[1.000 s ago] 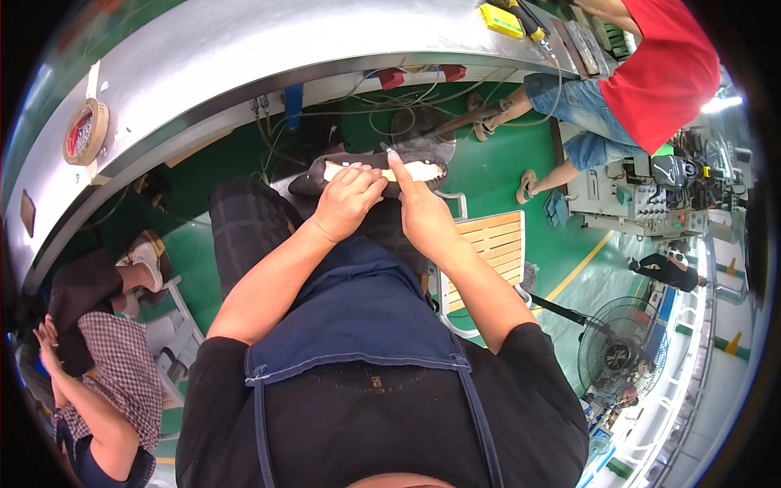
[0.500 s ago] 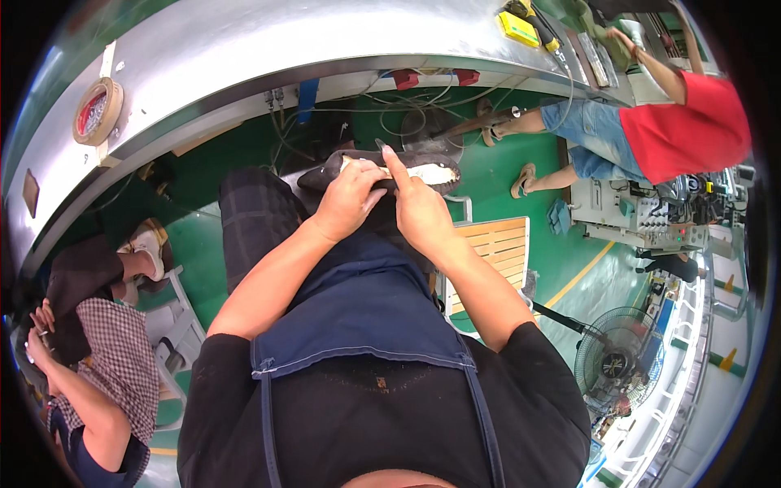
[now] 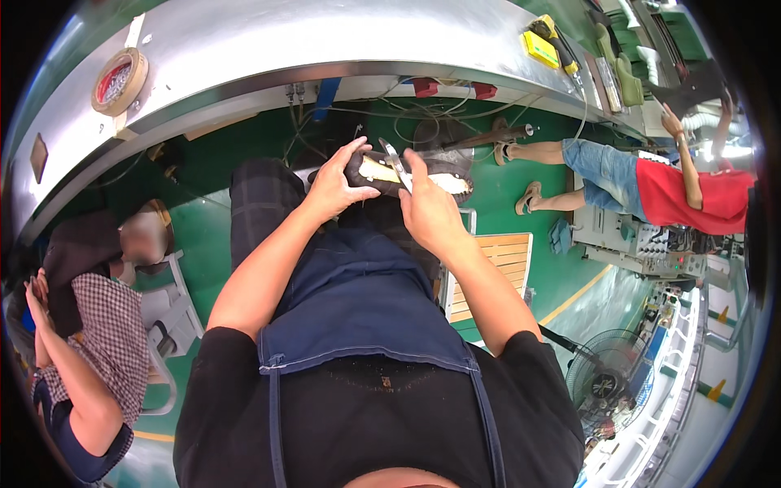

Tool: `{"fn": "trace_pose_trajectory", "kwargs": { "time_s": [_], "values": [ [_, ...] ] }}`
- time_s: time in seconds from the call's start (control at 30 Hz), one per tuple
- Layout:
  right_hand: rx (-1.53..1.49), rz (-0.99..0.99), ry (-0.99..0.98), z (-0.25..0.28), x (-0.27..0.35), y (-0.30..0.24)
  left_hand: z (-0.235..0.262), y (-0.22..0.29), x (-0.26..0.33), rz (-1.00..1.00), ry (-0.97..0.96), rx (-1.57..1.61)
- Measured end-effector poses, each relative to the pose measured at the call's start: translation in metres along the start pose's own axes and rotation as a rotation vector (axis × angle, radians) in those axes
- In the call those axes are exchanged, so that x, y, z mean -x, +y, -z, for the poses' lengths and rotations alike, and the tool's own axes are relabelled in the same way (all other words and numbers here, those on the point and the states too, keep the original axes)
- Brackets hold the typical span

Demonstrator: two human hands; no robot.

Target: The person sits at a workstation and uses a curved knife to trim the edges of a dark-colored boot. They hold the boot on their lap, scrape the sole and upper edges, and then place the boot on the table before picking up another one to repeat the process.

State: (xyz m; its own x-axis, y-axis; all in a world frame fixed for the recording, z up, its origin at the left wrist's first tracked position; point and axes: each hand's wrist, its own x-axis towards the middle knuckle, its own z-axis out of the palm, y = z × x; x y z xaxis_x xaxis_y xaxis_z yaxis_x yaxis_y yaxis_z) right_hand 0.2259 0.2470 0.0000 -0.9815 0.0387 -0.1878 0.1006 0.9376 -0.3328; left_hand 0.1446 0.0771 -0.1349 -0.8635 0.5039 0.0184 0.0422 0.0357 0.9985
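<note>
A dark shoe [image 3: 377, 169] lies across my lap, its underside turned up and showing pale cream patches. My left hand [image 3: 335, 184] cups the shoe's left end, with thumb on the near side and fingers on the far side. My right hand [image 3: 431, 213] is closed around a slim silver blade-like tool [image 3: 394, 157], whose handle is hidden in the palm. The tool crosses the middle of the underside at a slant; whether it touches the surface I cannot tell. My right fingers are beside the shoe's right half.
Ahead curves a steel workbench [image 3: 268, 41] bearing a tape roll [image 3: 122, 80], a yellow box [image 3: 540, 50] and a yellow-black tool [image 3: 561, 42]. Cables hang below. A slatted chair [image 3: 498, 272] and fan [image 3: 606, 382] are right. People sit at left [image 3: 98, 333] and stand at right [image 3: 691, 195].
My left hand has slid left to the shoe's end and opened wider around it. The silver tool now shows more of its length, and the whole view has shifted slightly.
</note>
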Motion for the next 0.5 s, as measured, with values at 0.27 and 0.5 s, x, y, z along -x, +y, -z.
{"fn": "trace_pose_trajectory", "kwargs": {
  "time_s": [0.27, 0.5],
  "values": [
    [0.381, 0.171, -0.073, 0.001, 0.004, -0.006, 0.000, 0.001, 0.001, -0.029, -0.025, 0.013],
    [0.461, 0.205, -0.023, 0.002, 0.002, -0.015, 0.001, 0.005, -0.001, -0.071, -0.027, -0.016]
  ]
}}
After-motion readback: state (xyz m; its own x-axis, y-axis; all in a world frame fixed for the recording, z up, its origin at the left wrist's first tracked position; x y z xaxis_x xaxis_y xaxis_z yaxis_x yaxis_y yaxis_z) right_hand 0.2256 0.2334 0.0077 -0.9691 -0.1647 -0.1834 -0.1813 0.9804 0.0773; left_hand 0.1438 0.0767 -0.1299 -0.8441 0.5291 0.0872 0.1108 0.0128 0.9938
